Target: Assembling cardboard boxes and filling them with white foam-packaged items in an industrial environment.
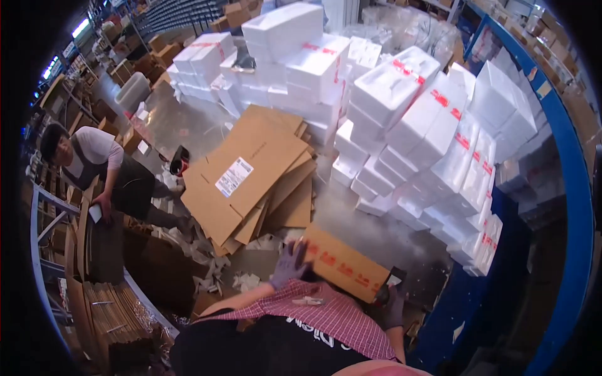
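A long brown cardboard box with red printed tape along its top lies crosswise in front of me. My left hand, in a purple-grey glove, rests against the box's left end with its fingers stretched out. At the right end, my gloved right hand is closed on a dark tape dispenser, partly hidden by the hand and the box. Just beyond the box, a loose stack of flat cardboard sheets bears a white label.
White foam boxes with red tape stand in tall piles ahead and to the right. Blue rack beams curve along the right. At left, another person touches upright cardboard. Scraps of white paper litter the near left.
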`<state>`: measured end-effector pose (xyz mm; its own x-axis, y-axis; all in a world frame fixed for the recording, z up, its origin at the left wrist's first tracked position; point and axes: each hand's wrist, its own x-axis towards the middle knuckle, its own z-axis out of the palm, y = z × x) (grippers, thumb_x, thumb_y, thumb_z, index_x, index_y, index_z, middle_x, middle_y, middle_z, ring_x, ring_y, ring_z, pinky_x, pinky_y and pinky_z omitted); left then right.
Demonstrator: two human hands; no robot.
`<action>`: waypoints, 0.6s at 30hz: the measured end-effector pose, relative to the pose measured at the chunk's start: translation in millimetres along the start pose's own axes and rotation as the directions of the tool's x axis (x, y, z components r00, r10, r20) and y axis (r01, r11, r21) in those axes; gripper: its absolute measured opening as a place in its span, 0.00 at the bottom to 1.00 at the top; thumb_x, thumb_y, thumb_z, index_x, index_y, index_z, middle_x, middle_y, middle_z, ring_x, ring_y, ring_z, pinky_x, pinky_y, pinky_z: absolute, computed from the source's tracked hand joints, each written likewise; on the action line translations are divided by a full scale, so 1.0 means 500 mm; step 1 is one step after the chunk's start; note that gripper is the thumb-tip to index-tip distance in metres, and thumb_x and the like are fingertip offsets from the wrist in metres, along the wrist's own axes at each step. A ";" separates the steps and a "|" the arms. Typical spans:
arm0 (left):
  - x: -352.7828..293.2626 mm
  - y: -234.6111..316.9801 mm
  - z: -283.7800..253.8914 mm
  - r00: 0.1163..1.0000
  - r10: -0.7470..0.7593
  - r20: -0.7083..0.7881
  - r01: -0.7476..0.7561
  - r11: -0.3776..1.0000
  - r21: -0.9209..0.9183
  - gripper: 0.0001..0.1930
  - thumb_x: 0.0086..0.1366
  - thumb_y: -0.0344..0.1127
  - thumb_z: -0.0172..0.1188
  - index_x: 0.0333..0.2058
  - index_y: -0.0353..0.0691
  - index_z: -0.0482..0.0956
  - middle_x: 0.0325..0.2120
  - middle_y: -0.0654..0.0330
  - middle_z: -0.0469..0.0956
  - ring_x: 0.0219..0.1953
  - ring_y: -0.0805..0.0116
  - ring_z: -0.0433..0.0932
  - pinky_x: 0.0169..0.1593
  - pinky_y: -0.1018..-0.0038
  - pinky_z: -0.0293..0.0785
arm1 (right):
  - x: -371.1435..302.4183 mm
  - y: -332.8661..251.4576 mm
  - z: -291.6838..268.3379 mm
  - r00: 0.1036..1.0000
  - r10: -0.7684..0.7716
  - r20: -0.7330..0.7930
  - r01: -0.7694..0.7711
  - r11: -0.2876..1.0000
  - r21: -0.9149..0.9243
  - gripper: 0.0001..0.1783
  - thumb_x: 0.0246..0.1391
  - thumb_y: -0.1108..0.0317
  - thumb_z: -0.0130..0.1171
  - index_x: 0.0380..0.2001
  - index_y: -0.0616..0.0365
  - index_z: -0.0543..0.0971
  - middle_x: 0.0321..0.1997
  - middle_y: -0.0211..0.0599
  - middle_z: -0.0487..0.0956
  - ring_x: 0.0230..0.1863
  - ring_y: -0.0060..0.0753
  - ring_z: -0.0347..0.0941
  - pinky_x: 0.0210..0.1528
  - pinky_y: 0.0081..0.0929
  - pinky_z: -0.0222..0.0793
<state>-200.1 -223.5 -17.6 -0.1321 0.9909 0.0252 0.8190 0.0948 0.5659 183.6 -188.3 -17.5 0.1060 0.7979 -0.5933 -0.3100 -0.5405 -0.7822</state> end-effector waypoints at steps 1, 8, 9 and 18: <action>-0.016 0.012 -0.023 0.983 -0.174 0.054 0.178 0.982 -0.061 0.40 0.64 0.53 0.59 0.69 0.47 0.55 0.60 0.44 0.65 0.61 0.40 0.64 0.60 0.53 0.66 | 0.053 0.002 0.018 0.990 -0.123 -0.066 0.121 0.992 -0.037 0.23 0.62 0.49 0.58 0.47 0.58 0.77 0.36 0.35 0.81 0.40 0.31 0.79 0.43 0.30 0.74; -0.019 -0.041 -0.055 0.852 -0.375 0.364 0.472 0.852 -0.228 0.29 0.61 0.53 0.64 0.54 0.40 0.71 0.50 0.49 0.75 0.55 0.47 0.72 0.54 0.57 0.71 | 0.133 -0.229 0.118 0.974 -0.117 0.195 0.115 0.993 0.020 0.28 0.63 0.43 0.55 0.46 0.61 0.77 0.42 0.36 0.81 0.38 0.30 0.78 0.42 0.26 0.72; 0.007 -0.039 -0.054 0.856 -0.375 0.354 0.469 0.853 -0.230 0.29 0.61 0.53 0.64 0.54 0.40 0.71 0.50 0.49 0.75 0.55 0.47 0.72 0.54 0.57 0.71 | 0.122 -0.231 0.130 0.980 -0.122 0.155 0.125 0.992 -0.009 0.28 0.62 0.43 0.56 0.46 0.61 0.77 0.41 0.34 0.81 0.38 0.29 0.77 0.41 0.26 0.72; 0.051 -0.027 0.068 0.959 -0.277 0.060 0.260 0.775 -0.576 0.29 0.58 0.54 0.68 0.49 0.36 0.80 0.46 0.48 0.81 0.50 0.61 0.80 0.55 0.66 0.73 | 0.065 -0.064 0.131 0.939 -0.171 -0.298 0.077 0.950 -0.303 0.29 0.61 0.43 0.59 0.47 0.60 0.78 0.42 0.34 0.79 0.41 0.34 0.74 0.46 0.31 0.70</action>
<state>-195.4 -196.5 -52.4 -0.3201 0.9297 -0.1824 0.2787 0.2764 0.9198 135.1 -127.6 1.0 0.4343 0.7620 -0.4803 -0.0005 -0.5330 -0.8461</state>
